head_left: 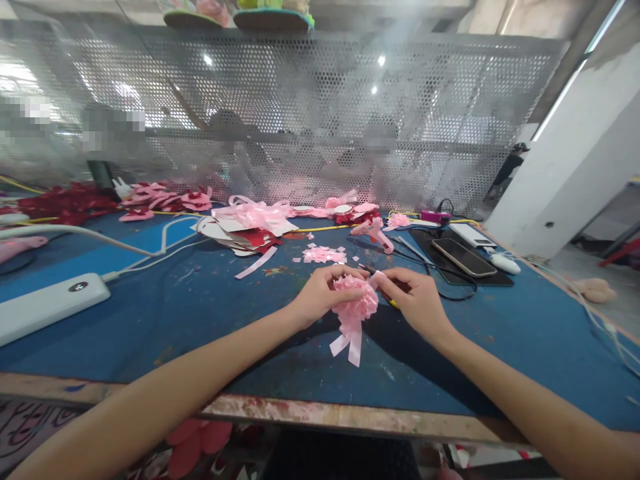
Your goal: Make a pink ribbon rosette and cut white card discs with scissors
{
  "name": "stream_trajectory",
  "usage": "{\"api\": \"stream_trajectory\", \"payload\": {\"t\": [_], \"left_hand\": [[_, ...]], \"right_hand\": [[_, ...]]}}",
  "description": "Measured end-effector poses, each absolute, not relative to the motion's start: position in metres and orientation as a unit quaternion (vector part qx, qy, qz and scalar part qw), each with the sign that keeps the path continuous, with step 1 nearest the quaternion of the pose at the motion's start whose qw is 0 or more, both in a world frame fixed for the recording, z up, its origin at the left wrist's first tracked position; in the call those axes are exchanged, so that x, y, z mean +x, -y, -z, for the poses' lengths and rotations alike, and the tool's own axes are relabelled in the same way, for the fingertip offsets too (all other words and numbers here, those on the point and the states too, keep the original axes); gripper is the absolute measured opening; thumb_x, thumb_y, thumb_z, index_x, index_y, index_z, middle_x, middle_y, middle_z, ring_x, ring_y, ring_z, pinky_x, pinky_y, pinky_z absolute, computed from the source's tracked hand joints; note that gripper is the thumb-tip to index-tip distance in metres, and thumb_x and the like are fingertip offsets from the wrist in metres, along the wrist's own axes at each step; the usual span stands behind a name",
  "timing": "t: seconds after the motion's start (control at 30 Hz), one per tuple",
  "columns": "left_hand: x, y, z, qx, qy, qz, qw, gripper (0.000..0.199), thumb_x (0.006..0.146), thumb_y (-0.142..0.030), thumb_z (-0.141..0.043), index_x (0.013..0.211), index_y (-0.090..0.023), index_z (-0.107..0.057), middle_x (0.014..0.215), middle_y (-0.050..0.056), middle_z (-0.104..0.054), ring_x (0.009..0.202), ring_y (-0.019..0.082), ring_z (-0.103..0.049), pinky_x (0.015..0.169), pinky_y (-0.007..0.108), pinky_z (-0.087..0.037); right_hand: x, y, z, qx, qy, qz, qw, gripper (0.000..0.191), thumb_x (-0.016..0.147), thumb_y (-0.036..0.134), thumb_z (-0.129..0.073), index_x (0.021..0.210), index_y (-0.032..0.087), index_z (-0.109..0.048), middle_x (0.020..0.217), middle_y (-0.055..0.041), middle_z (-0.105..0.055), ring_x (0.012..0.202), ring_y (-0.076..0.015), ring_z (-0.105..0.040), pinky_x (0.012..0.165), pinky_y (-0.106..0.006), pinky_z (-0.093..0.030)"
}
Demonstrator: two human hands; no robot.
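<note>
A pink ribbon rosette (356, 300) with layered petals and two ribbon tails hangs over the blue table, gripped by my left hand (320, 293), whose thumb lies across its front. At the rosette's upper right, my right hand (417, 300) pinches a short strip of pink ribbon (376, 279) between thumb and fingers. Something yellow shows just under the right hand, too covered to name. Beyond the hands lie small cut pink ribbon pieces (324, 254) and a pink glue gun (374, 233).
White cards with pink ribbons (253, 223) are piled behind the hands. Dark red ribbon (65, 203) heaps up at far left. A white power strip (50, 308) sits left, a phone (464, 257) on a dark mat right. A perforated metal screen (300, 120) stands along the back.
</note>
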State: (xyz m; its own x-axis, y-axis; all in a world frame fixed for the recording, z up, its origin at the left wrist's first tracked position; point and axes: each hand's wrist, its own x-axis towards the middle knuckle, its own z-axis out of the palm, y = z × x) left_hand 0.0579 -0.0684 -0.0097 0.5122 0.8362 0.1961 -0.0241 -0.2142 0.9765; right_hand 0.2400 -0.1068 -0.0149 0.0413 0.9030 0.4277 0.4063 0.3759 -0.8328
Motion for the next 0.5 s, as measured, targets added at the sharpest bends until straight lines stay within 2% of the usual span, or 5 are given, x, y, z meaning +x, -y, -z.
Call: {"api": "stream_trajectory", "payload": {"t": [0.2, 0.3, 0.5], "left_hand": [[0.059, 0.069, 0.01, 0.67, -0.328, -0.413, 0.522, 0.024, 0.062, -0.027, -0.076, 0.081, -0.016, -0.066, 0.076, 0.0, -0.065, 0.066, 0.011, -0.056, 0.063, 0.021, -0.044], [0.06, 0.07, 0.009, 0.665, -0.328, -0.429, 0.516, 0.024, 0.063, -0.026, -0.075, 0.082, -0.016, -0.066, 0.076, -0.001, -0.063, 0.065, 0.01, -0.054, 0.063, 0.02, -0.043], [0.057, 0.06, 0.014, 0.634, -0.383, -0.511, 0.437, 0.024, 0.063, -0.025, -0.073, 0.083, -0.016, -0.065, 0.085, 0.001, -0.064, 0.077, 0.013, -0.057, 0.071, 0.022, -0.044]], "right_hand": [[0.238, 0.109, 0.015, -0.49, 0.653, -0.275, 0.508, 0.03, 0.078, 0.042, -0.059, 0.071, 0.015, -0.069, 0.061, -0.0021, -0.062, 0.056, -0.0129, -0.053, 0.052, -0.023, -0.04], [0.237, 0.109, 0.015, -0.484, 0.648, -0.289, 0.513, 0.029, 0.077, 0.043, -0.06, 0.072, 0.015, -0.067, 0.061, -0.0015, -0.06, 0.055, -0.0122, -0.052, 0.052, -0.023, -0.04], [0.25, 0.094, 0.016, -0.457, 0.58, -0.319, 0.594, 0.031, 0.08, 0.047, -0.054, 0.082, 0.017, -0.06, 0.065, -0.0004, -0.059, 0.054, -0.011, -0.053, 0.052, -0.022, -0.043]]}}
